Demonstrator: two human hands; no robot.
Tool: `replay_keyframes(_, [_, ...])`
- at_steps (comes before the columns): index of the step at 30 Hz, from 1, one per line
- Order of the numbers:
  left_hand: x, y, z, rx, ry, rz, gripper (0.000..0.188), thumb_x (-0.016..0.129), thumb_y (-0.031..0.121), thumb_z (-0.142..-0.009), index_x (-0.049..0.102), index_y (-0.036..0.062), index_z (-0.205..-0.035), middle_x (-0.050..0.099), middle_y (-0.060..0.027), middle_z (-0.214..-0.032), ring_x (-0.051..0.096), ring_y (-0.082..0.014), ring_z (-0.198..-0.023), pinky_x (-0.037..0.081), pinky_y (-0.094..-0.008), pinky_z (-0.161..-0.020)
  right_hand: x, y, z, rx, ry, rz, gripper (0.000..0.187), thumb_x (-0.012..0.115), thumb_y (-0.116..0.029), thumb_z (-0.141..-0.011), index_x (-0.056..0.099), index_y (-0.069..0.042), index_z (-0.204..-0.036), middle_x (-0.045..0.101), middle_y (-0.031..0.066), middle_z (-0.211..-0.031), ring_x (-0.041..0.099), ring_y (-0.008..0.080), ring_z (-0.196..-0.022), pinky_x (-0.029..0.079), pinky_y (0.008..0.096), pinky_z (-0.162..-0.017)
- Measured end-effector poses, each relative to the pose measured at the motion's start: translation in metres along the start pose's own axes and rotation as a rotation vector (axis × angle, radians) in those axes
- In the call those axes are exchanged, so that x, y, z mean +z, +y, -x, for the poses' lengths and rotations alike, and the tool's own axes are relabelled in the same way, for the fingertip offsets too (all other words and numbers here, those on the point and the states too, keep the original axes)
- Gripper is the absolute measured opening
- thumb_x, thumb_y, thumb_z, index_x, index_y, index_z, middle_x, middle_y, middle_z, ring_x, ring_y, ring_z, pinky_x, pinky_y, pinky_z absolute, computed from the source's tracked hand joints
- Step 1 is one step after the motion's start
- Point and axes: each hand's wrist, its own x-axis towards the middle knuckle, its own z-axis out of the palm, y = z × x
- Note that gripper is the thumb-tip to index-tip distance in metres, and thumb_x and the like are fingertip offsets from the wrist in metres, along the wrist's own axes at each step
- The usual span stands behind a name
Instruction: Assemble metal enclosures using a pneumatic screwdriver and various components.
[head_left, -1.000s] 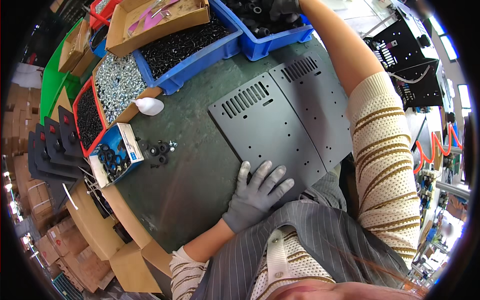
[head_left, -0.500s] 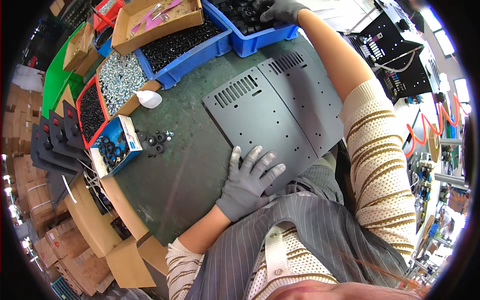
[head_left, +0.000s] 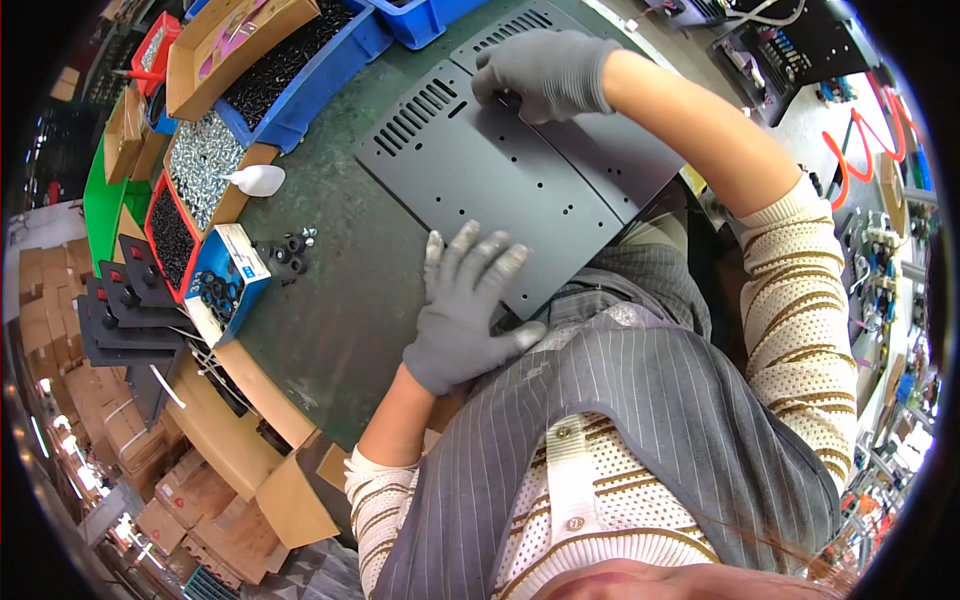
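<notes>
Two dark grey metal panels with vent slots and small holes lie side by side, the left panel and the right panel. My left hand, in a grey glove, rests with fingers spread on the near left edge of the left panel. Above the far part of the panels is my right hand, also gloved, its fingers curled together. Something dark shows below those fingers, but I cannot make out what they hold. Part of the right panel is hidden behind my right hand and forearm.
At the far left stand a blue bin of black screws, a cardboard box of silver screws and a white bottle. A small blue-white box sits beside loose black parts. A red coiled hose hangs right.
My right hand has left the far blue bin of black parts and come back over the panels, its fingers now curled. My left hand stays spread at the panel edge. The view has shifted.
</notes>
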Motion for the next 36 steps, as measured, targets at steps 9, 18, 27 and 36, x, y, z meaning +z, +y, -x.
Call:
replay_keyframes(9, [-0.018,-0.040,-0.077,-0.013,0.225,-0.167,0.088,0.076,0.040,-0.069,0.037,0.0054,-0.141,0.042,-0.0191,-0.139,0.035,-0.0375,-0.132,0.025,-0.0480,-0.112,0.057,0.037,0.049,-0.013,0.534,-0.358,0.070,0.075,-0.016,-0.068,0.048,-0.016,-0.132,0.051,0.0127,-0.124,0.056,0.0323,-0.110,0.048,0.0403,-0.093])
replay_keyframes(18, [0.018,-0.049,-0.168,0.037,0.189,-0.312,0.092,0.067,0.056,-0.075,0.030,0.0106,-0.145,0.037,-0.0148,-0.144,0.028,-0.0338,-0.138,0.016,-0.0491,-0.115,0.088,0.041,0.088,0.085,0.733,-0.763,0.070,0.077,-0.016,-0.072,0.046,-0.009,-0.134,0.051,0.0080,-0.123,0.054,0.0233,-0.111,0.047,0.0330,-0.093])
replay_keyframes(27, [0.016,-0.051,-0.188,0.037,0.205,-0.363,0.093,0.063,0.060,-0.078,0.030,0.0038,-0.144,0.038,-0.0184,-0.143,0.028,-0.0367,-0.138,0.021,-0.0476,-0.114,0.103,0.058,0.111,0.110,0.804,-1.334,0.053,0.060,-0.003,-0.081,0.048,-0.005,-0.133,0.053,0.0030,-0.119,0.051,0.0116,-0.097,0.044,0.0263,-0.086])
replay_keyframes(36, [-0.004,-0.030,-0.120,-0.049,0.302,-0.215,0.054,0.071,0.040,-0.078,0.060,0.0119,-0.121,0.058,-0.0142,-0.104,0.057,-0.0312,-0.094,0.048,-0.0410,-0.082,0.097,0.061,0.106,0.182,0.693,-0.441,0.031,0.064,-0.016,-0.080,0.061,-0.007,-0.109,0.056,0.0099,-0.111,0.059,0.0312,-0.101,0.048,0.0387,-0.088])
